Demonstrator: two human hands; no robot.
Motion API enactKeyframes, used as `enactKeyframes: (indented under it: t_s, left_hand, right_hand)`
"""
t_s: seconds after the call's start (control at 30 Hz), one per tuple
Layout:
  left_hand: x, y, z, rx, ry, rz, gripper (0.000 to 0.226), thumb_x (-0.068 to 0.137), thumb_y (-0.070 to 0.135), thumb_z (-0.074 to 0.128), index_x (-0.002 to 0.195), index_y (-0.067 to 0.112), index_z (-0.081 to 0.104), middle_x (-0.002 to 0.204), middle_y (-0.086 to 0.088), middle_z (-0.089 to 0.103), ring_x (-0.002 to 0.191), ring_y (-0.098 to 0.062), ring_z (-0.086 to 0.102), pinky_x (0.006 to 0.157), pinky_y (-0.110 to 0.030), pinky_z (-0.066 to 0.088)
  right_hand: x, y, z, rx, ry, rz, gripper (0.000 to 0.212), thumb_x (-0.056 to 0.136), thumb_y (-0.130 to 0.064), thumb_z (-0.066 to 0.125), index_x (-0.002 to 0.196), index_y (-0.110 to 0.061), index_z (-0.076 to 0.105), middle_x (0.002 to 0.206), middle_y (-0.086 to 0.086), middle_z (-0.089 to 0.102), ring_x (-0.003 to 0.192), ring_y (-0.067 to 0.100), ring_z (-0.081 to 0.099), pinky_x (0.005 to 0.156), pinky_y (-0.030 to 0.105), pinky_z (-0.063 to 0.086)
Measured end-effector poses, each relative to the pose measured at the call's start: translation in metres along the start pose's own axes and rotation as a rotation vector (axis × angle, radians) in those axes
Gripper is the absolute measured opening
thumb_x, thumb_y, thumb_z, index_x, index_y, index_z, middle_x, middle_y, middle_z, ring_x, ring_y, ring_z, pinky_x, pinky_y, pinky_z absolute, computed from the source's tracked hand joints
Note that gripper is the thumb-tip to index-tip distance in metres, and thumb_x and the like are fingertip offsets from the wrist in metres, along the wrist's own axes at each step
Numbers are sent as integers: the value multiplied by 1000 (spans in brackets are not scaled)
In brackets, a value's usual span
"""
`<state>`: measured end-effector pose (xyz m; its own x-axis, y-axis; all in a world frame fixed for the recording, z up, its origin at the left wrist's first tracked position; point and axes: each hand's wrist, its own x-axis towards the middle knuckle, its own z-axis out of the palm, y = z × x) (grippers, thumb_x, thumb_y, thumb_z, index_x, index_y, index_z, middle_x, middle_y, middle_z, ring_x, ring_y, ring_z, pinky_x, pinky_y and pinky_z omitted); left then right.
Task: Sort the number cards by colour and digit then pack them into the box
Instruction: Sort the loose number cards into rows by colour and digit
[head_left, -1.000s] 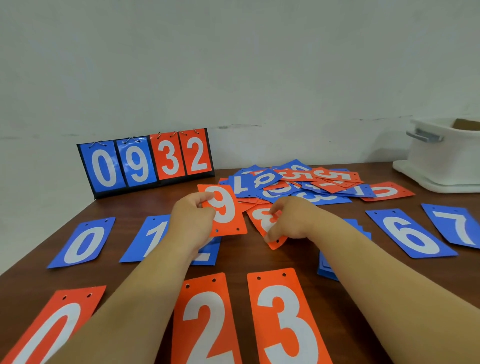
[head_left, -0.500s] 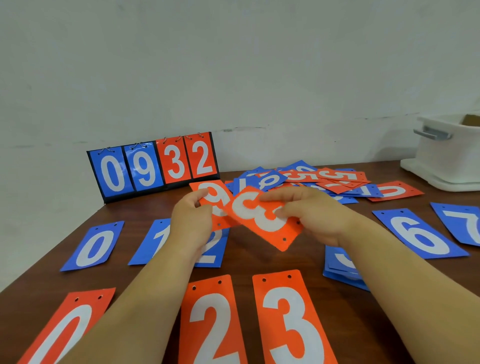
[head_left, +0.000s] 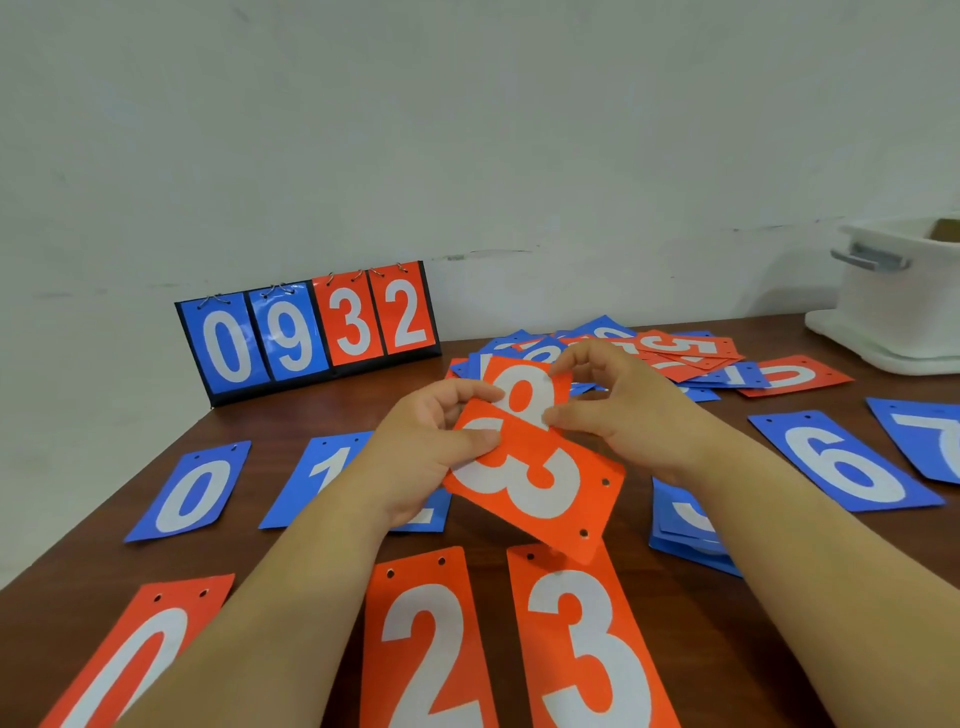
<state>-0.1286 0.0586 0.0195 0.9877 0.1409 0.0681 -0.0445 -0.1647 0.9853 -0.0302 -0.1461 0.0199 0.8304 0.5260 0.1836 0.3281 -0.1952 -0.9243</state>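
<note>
My left hand (head_left: 431, 447) and my right hand (head_left: 628, 410) together hold two overlapping orange number cards above the table's middle. The front card (head_left: 550, 488) is tilted, its holes at the lower right, and my left thumb covers part of its white digit. The rear card (head_left: 524, 387) stands behind it, pinched at its right edge by my right fingers. An unsorted pile of blue and orange cards (head_left: 685, 356) lies just beyond my hands. A white box (head_left: 904, 296) with a grey handle stands at the far right.
Sorted cards lie flat: blue 0 (head_left: 195, 493), blue 1 (head_left: 319, 473), a blue stack (head_left: 685, 525), blue 6 (head_left: 841, 460), blue 7 (head_left: 930, 436), and nearer me orange 0 (head_left: 130, 660), orange 2 (head_left: 426, 644), orange 3 (head_left: 587, 644). A scoreboard (head_left: 306, 332) reading 0932 stands at the back left.
My right hand lifted its orange card off the table and brought it over the 9 card in my left hand. Both hands now hold the two cards overlapped.
</note>
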Motion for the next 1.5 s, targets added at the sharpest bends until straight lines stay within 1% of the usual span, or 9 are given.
enactKeyframes:
  t_s: [0.13, 0.3, 0.43, 0.6, 0.77, 0.93, 1.1, 1.4, 1.5]
  left_hand:
    - [1, 0, 2, 43, -24, -30, 22, 90, 7, 71, 107, 19, 64, 107, -4, 77, 94, -29, 76, 79, -45, 61]
    - [11, -7, -5, 54, 350, -73, 15, 90, 13, 73, 90, 23, 63, 103, -6, 74, 86, -26, 76, 76, -48, 63]
    - [15, -9, -11, -20, 522, -125, 21, 94, 10, 65, 100, 30, 67, 110, -3, 68, 89, -23, 73, 67, -39, 62]
    - [15, -3, -8, -150, 538, -226, 33, 96, 3, 58, 110, 28, 74, 124, -9, 63, 96, -25, 70, 77, -42, 63]
    - [14, -1, -8, -176, 547, -236, 30, 96, 3, 62, 110, 26, 74, 127, -10, 62, 101, -29, 70, 77, -39, 63]
    - [11, -1, -10, -100, 550, -199, 32, 96, 7, 63, 115, 29, 75, 123, -7, 63, 98, -23, 70, 60, -28, 55]
    - [11, -1, -11, -71, 545, -173, 29, 94, 7, 66, 113, 29, 74, 123, -7, 66, 101, -22, 70, 55, -24, 48]
    - [7, 22, -4, 286, 443, -77, 28, 92, 8, 71, 110, 29, 74, 140, -3, 56, 113, -19, 58, 82, -30, 59]
    - [-2, 52, -1, 422, 367, -13, 28, 91, 10, 72, 111, 29, 75, 140, -2, 58, 125, -20, 55, 91, -29, 53]
  right_hand:
    - [0, -3, 3, 76, 14, 31, 16, 87, -10, 74, 96, -24, 73, 78, -5, 72, 67, 9, 70, 61, 24, 55]
    - [5, -1, -4, 195, 311, 54, 28, 84, 0, 72, 97, -24, 73, 102, 3, 71, 69, 11, 70, 55, 18, 52]
    - [6, 2, -11, 277, 460, 63, 35, 85, 3, 69, 102, -27, 71, 117, 3, 61, 81, 17, 69, 56, 18, 52]
    - [9, 10, -9, 219, 481, 102, 37, 88, -3, 67, 109, -32, 74, 126, 2, 63, 108, 23, 65, 72, 23, 51]
    - [6, 8, -5, 229, 523, 161, 33, 96, -9, 55, 107, -33, 75, 124, -2, 63, 87, 13, 68, 59, 26, 50]
    - [5, 6, -7, 212, 558, 154, 46, 94, -3, 58, 127, -33, 66, 125, -4, 55, 93, 15, 67, 57, 22, 52]
    - [7, 6, -5, 233, 578, 187, 36, 87, 1, 65, 108, -29, 69, 121, -6, 49, 104, 16, 57, 77, 33, 57]
    - [2, -12, -8, 48, 561, 119, 33, 96, -6, 51, 107, -26, 75, 96, -12, 61, 67, 14, 62, 60, 35, 53]
    - [1, -28, -16, 102, 532, 137, 34, 88, 3, 56, 107, -19, 75, 82, -4, 65, 44, 1, 52, 45, 15, 40]
